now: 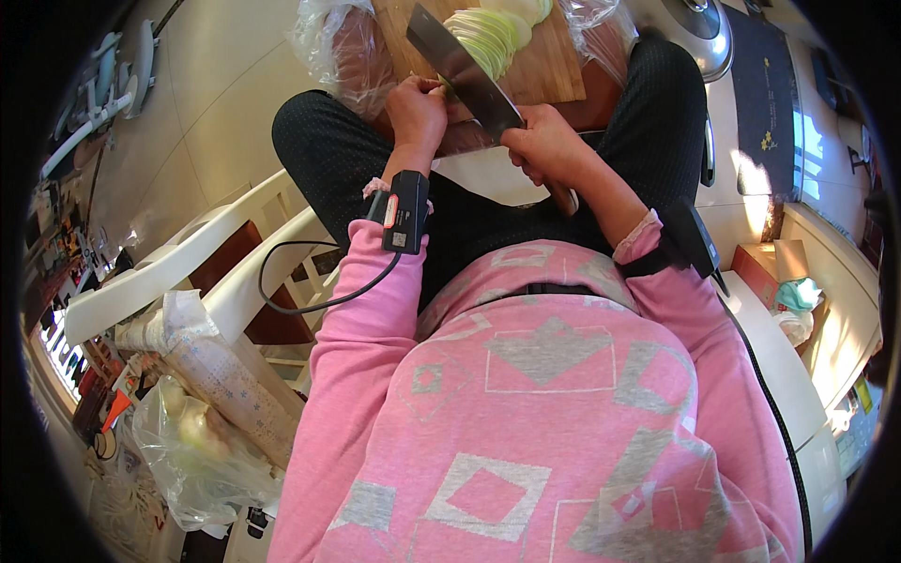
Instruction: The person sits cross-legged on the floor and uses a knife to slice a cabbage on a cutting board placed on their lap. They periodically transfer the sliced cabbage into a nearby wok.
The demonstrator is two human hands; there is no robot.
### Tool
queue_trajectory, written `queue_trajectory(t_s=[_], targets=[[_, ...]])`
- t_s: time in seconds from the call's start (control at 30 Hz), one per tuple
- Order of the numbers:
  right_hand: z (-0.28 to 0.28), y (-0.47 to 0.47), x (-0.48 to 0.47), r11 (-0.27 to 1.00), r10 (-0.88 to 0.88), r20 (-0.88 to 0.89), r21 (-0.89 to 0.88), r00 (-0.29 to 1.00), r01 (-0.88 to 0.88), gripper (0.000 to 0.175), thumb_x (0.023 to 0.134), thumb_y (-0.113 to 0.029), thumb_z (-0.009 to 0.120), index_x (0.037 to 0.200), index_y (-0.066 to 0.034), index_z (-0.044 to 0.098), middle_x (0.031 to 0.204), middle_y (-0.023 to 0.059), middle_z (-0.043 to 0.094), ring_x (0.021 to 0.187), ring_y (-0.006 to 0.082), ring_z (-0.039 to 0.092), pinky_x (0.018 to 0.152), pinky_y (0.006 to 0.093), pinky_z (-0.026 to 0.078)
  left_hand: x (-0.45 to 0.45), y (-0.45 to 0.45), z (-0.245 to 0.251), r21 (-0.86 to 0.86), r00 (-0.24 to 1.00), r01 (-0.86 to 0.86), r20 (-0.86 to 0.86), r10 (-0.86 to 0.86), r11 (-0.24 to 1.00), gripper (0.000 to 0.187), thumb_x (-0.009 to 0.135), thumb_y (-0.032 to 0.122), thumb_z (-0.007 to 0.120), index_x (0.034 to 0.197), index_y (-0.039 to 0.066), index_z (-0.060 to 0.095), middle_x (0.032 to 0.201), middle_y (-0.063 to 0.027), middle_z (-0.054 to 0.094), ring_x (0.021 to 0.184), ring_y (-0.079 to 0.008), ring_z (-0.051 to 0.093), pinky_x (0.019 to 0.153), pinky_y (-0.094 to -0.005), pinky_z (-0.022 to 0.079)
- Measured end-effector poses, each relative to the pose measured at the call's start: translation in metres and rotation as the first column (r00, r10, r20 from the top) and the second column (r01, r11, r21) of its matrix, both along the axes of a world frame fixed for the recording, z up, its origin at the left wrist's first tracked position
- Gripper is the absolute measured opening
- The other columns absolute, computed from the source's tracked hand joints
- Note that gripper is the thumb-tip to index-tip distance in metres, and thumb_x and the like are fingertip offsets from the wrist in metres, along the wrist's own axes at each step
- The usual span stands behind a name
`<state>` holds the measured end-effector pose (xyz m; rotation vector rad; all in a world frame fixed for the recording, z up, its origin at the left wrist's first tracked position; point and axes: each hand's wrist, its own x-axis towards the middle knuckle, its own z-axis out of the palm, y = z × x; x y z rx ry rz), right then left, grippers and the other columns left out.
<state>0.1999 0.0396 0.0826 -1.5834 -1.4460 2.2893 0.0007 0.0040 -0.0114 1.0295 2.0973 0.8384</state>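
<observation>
In my right hand (pixel 550 144) is the wooden handle (pixel 562 198) of a cleaver. Its broad dark blade (pixel 468 74) points up and left across the near part of a wooden cutting board (pixel 549 74). Beyond the blade lies a fanned row of thin, pale green vegetable slices (pixel 493 39), partly hidden by it. My left hand (pixel 417 112) is at the board's near left edge, its fingertips pinched on a small green vegetable piece (pixel 443 81) close beside the blade. The board rests on a reddish-brown surface (pixel 362 60) between my knees.
Clear plastic film (pixel 317 42) hangs at the board's sides. A metal lidded pan (pixel 693 35) stands at the upper right. At left are a white slatted chair (pixel 183 246) and a clear plastic bag (pixel 204 450) with produce inside. Cables run from both wrist devices.
</observation>
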Motion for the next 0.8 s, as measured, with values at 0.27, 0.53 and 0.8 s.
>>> queue_trajectory(t_s=[0.27,0.53,0.8], targets=[[-0.011,0.01,-0.001,1.0,0.002,-0.066,-0.025,0.998,-0.004,0.012,0.083,-0.011,0.057,0.083,0.0017,0.055,0.06,0.0085,0.055,0.038,0.0151,0.047,0.036,0.0328,0.042,0.003,0.006,0.019,-0.08,0.982,-0.049,0.176,0.063,0.996,0.014,0.091,0.005,0.066,0.097,-0.007,0.07,0.076,-0.0149,0.072,0.065,-0.0207,0.072,0.056,-0.0305,0.057],[-0.015,0.013,-0.009,0.999,-0.032,-0.103,-0.033,0.994,0.029,0.012,0.082,-0.009,0.058,0.082,0.0026,0.058,0.062,0.0087,0.056,0.04,0.0158,0.05,0.037,0.0339,0.044,0.003,0.009,0.024,-0.105,0.975,-0.036,0.214,0.057,0.994,0.016,0.091,0.005,0.065,0.101,-0.008,0.068,0.076,-0.0156,0.072,0.064,-0.0214,0.072,0.055,-0.0312,0.057],[-0.016,0.01,-0.019,0.999,-0.028,-0.086,0.031,0.996,0.03,0.009,0.084,-0.009,0.055,0.083,-0.0003,0.055,0.061,0.0069,0.054,0.039,0.0142,0.048,0.036,0.0308,0.042,-0.002,0.003,0.011,-0.04,0.999,0.018,0.049,-0.016,0.999,0.017,0.09,0.007,0.068,0.098,-0.007,0.07,0.079,-0.0152,0.073,0.065,-0.0201,0.072,0.055,-0.0312,0.056]])
